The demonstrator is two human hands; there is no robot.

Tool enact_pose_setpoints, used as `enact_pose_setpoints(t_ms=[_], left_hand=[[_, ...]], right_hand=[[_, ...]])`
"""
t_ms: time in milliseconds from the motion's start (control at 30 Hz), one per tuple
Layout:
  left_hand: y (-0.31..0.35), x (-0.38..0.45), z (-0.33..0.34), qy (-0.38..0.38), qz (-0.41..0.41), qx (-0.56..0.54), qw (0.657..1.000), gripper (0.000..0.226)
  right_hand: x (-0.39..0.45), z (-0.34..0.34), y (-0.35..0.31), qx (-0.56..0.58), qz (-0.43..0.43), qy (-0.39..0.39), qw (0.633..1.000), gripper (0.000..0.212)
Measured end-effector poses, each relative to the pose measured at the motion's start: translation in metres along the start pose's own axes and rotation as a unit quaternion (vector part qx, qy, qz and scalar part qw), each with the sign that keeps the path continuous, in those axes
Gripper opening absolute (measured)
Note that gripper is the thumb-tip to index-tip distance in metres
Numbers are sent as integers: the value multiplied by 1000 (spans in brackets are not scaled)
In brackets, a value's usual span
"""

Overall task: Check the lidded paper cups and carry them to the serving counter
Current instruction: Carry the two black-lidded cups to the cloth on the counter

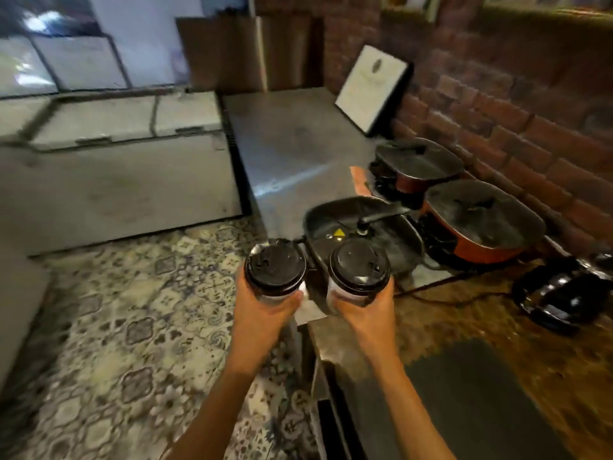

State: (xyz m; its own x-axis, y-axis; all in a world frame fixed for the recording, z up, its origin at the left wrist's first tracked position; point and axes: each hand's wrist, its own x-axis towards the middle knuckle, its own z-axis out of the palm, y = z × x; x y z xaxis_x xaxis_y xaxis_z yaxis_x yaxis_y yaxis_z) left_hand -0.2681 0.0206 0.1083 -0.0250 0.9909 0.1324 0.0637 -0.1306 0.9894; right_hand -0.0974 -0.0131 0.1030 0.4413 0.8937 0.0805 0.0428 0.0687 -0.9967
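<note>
Two lidded paper cups are up in the air at chest height, just below centre of the view; the left cup [275, 267] sits in the left hand [265, 313], fingers curled round the white wall under the black lid, and the right cup [359, 269] sits in the right hand [366, 312], gripped the same way, thumb and fingers wrapped close; both stand upright, side by side, a small gap between them, neither touching a surface; the risks, as I judge them: the grip sits low under the lids, so a squeeze on a soft paper wall could pop a lid or push drink through the sip hole; both hands are full, so a bump has nothing free to catch it; the open black pan [365, 227] with its handle at one o'clock lies just beyond the cups, and a knock on its rim could tip one; two lidded red pots [477, 224] crowd the steel counter [292, 144] at two o'clock, and a cable trails near them; the patterned floor tiles [132, 310] at eight o'clock are blurred, which suggests brisk movement and possible sloshing; as for writing: the lids show no legible mark; a small yellow warning triangle sticker [338, 233] sits in the pan, its symbol unreadable; a framed sheet [371, 88] leans on the brick wall [497, 94] at one o'clock, text too blurred to read; a chest freezer [126, 121] lies at ten o'clock, unlabelled as far as shows.
</note>
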Motion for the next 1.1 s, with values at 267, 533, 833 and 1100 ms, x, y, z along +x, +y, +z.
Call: enact_pose_setpoints(t_ms=[267,533,833,1100], left_hand=[[7,-52,-139,218,3,60,974,86],[12,-130,-256,356,-33,82,930,88],[26,-231,-414,456,-13,144,878,81],[40,-344,-559,562,18,151,813,87]], right_hand=[[-54,125,-12,0,-28,-201,979,81],[-133,226,-23,37,-15,-345,938,87],[-282,353,-55,33,-33,-452,891,87],[-444,465,-84,77,-73,-554,826,85]])
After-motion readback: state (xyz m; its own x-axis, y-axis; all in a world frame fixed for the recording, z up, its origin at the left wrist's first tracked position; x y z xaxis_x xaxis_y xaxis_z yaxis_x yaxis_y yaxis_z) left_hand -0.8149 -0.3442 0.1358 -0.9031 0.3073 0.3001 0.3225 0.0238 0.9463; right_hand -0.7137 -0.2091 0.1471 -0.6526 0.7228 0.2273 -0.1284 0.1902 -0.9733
